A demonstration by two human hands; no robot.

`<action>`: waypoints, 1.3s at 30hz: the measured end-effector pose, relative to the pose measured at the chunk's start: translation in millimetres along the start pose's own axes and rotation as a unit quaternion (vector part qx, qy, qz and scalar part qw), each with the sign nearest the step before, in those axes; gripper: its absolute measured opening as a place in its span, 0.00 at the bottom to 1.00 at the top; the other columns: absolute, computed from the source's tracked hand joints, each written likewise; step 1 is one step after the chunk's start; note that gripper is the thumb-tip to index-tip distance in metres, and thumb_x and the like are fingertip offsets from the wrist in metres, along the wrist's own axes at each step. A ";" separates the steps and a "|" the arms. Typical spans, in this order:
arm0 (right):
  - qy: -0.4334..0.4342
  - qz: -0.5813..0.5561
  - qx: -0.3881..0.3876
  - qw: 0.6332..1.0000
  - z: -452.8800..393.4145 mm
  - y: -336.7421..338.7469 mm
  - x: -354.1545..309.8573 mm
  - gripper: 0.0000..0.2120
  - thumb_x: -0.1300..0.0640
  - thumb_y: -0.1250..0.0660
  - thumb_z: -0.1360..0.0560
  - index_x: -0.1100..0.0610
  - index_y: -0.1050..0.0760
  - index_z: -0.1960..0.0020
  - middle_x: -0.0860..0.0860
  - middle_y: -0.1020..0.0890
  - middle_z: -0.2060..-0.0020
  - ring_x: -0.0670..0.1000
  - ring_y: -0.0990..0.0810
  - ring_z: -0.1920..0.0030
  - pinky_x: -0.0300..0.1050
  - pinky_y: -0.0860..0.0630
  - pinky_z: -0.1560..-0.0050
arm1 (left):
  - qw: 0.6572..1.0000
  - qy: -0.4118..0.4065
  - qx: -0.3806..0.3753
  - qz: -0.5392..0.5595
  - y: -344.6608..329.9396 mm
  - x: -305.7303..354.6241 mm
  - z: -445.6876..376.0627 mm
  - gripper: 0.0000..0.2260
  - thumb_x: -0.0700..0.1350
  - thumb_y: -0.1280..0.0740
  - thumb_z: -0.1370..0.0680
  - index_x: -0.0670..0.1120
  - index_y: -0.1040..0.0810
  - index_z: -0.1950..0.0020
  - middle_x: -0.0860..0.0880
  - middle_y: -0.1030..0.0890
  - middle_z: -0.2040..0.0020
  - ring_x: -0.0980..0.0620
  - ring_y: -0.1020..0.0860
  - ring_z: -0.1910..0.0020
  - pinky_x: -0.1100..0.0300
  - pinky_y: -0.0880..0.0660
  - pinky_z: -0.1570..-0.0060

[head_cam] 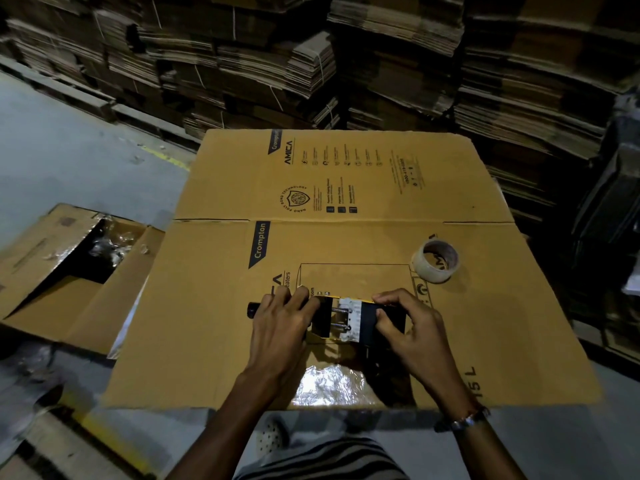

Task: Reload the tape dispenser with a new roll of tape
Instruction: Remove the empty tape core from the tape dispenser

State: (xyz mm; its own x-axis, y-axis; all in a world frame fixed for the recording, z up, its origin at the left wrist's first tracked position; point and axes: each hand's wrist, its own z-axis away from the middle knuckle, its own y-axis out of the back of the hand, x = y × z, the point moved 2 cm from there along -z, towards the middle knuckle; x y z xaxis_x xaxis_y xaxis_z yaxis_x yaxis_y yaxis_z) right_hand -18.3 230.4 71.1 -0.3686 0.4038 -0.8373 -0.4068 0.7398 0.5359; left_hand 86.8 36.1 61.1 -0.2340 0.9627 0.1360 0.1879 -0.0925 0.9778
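Note:
A black and yellow tape dispenser (341, 318) lies on its side on a flattened cardboard box (346, 237), near the box's front edge. My left hand (282, 325) grips its handle end, and the black handle tip pokes out to the left. My right hand (410, 325) holds the dispenser's right end, fingers curled over the black body. Metal rods and a white toothed strip show between my hands. A roll of clear tape (437, 260) lies flat on the cardboard, up and to the right of my right hand, apart from both hands.
An open cardboard box (74, 271) with crumpled plastic inside sits on the floor to the left. Tall stacks of flattened cartons (346, 64) wall in the back and right. A shiny strip of tape (332, 384) is stuck on the cardboard below the dispenser.

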 end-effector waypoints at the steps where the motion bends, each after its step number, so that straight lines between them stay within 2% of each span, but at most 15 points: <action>1: 0.006 0.009 0.005 1.000 -0.8 -0.5 -0.5 0.06 0.62 0.29 0.24 0.52 0.20 0.49 0.45 0.16 0.51 0.43 0.18 0.49 0.31 0.23 0.55 | 1.000 0.002 -0.002 -0.001 0.1 0.8 -0.3 0.27 0.37 0.17 0.46 0.47 0.17 0.49 0.48 0.18 0.54 0.46 0.22 0.59 0.53 0.27 0.64; 3: 0.022 0.017 0.014 1.000 -2.7 -1.4 -1.6 0.06 0.64 0.29 0.24 0.53 0.20 0.52 0.46 0.16 0.52 0.44 0.18 0.49 0.31 0.24 0.56 | 1.000 0.006 -0.002 -0.003 0.8 1.8 -0.3 0.27 0.36 0.18 0.46 0.47 0.17 0.49 0.48 0.18 0.54 0.46 0.22 0.59 0.53 0.27 0.64; 6: 0.038 0.023 0.025 0.999 -5.9 -2.4 -1.8 0.06 0.64 0.30 0.24 0.54 0.20 0.54 0.45 0.16 0.54 0.45 0.18 0.51 0.36 0.23 0.56 | 1.000 0.007 0.002 -0.007 1.6 2.0 -0.7 0.26 0.36 0.18 0.46 0.46 0.18 0.50 0.47 0.18 0.54 0.45 0.22 0.59 0.54 0.27 0.64; 13: -0.006 -0.011 0.038 0.999 -8.1 -8.8 10.2 0.06 0.58 0.34 0.19 0.52 0.19 0.51 0.43 0.15 0.53 0.45 0.17 0.50 0.45 0.20 0.52 | 1.000 0.011 -0.004 -0.003 0.0 -1.0 0.4 0.24 0.36 0.18 0.44 0.46 0.17 0.50 0.47 0.18 0.55 0.45 0.22 0.60 0.54 0.27 0.65; 16: 0.013 -0.009 -0.001 1.000 -4.4 -5.9 8.6 0.06 0.60 0.32 0.20 0.51 0.20 0.50 0.43 0.16 0.50 0.42 0.18 0.46 0.38 0.21 0.48 | 1.000 0.012 -0.009 -0.002 -0.1 -2.3 1.1 0.25 0.35 0.18 0.45 0.46 0.17 0.50 0.47 0.18 0.55 0.44 0.22 0.59 0.53 0.27 0.65; 19: 0.008 0.012 -0.024 1.000 -3.9 -4.2 7.3 0.08 0.62 0.30 0.23 0.49 0.22 0.52 0.44 0.16 0.50 0.44 0.19 0.46 0.35 0.22 0.49 | 1.000 0.011 -0.014 -0.004 -0.8 -2.1 1.6 0.26 0.35 0.18 0.46 0.46 0.17 0.50 0.47 0.19 0.54 0.45 0.22 0.59 0.53 0.27 0.65; 27: 0.024 0.039 -0.005 0.999 -11.1 -6.0 5.4 0.06 0.64 0.31 0.23 0.55 0.20 0.56 0.45 0.17 0.54 0.44 0.18 0.52 0.50 0.20 0.51 | 1.000 0.005 -0.017 -0.006 -1.2 -0.3 -0.3 0.26 0.35 0.18 0.47 0.45 0.17 0.51 0.46 0.18 0.55 0.43 0.21 0.59 0.53 0.26 0.64; 29: 0.028 0.049 0.001 0.998 -12.0 -7.4 6.0 0.05 0.62 0.32 0.21 0.56 0.19 0.54 0.46 0.17 0.55 0.45 0.18 0.53 0.52 0.20 0.52 | 1.000 0.006 -0.023 -0.006 -2.2 -0.8 -0.2 0.26 0.35 0.18 0.47 0.45 0.17 0.51 0.46 0.18 0.55 0.43 0.21 0.60 0.52 0.25 0.65; 33: 0.046 0.058 0.008 0.997 -8.5 -10.3 6.9 0.02 0.56 0.32 0.20 0.53 0.21 0.48 0.45 0.18 0.52 0.42 0.20 0.50 0.49 0.21 0.50 | 0.999 0.006 -0.045 -0.001 -4.0 -4.3 0.7 0.27 0.36 0.17 0.47 0.45 0.16 0.50 0.46 0.17 0.55 0.44 0.20 0.60 0.53 0.24 0.65; 36: 0.059 0.105 -0.036 0.992 -2.7 -14.8 10.2 0.18 0.43 0.36 0.20 0.51 0.25 0.36 0.46 0.21 0.40 0.47 0.23 0.39 0.46 0.23 0.40 | 0.997 0.013 -0.072 0.004 -4.0 -7.7 0.5 0.27 0.36 0.17 0.46 0.46 0.16 0.49 0.46 0.17 0.55 0.44 0.20 0.60 0.52 0.23 0.65; 38: 0.065 0.140 -0.062 0.986 -0.7 -16.6 11.8 0.27 0.38 0.41 0.20 0.51 0.30 0.27 0.47 0.26 0.30 0.47 0.31 0.28 0.45 0.31 0.30 | 0.995 0.019 -0.093 0.016 -5.4 -11.2 0.2 0.25 0.36 0.18 0.43 0.47 0.16 0.47 0.46 0.16 0.53 0.44 0.20 0.57 0.52 0.23 0.63; 39: 0.071 0.153 -0.066 0.984 0.2 -17.1 11.8 0.28 0.38 0.42 0.19 0.51 0.32 0.24 0.46 0.30 0.26 0.47 0.35 0.25 0.45 0.35 0.27 | 0.995 0.021 -0.098 0.029 -6.4 -13.0 -0.1 0.23 0.38 0.19 0.38 0.47 0.17 0.45 0.46 0.16 0.50 0.43 0.20 0.53 0.51 0.22 0.59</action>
State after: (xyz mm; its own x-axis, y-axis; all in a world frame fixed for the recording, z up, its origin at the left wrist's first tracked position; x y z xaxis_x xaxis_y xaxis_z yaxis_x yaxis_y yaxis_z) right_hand -15.5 222.6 52.0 -0.5991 0.5104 -0.6168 -0.3612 0.5153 0.7772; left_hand 88.5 24.2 53.1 -0.2681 0.9433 0.1959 0.0130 -0.1998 0.9798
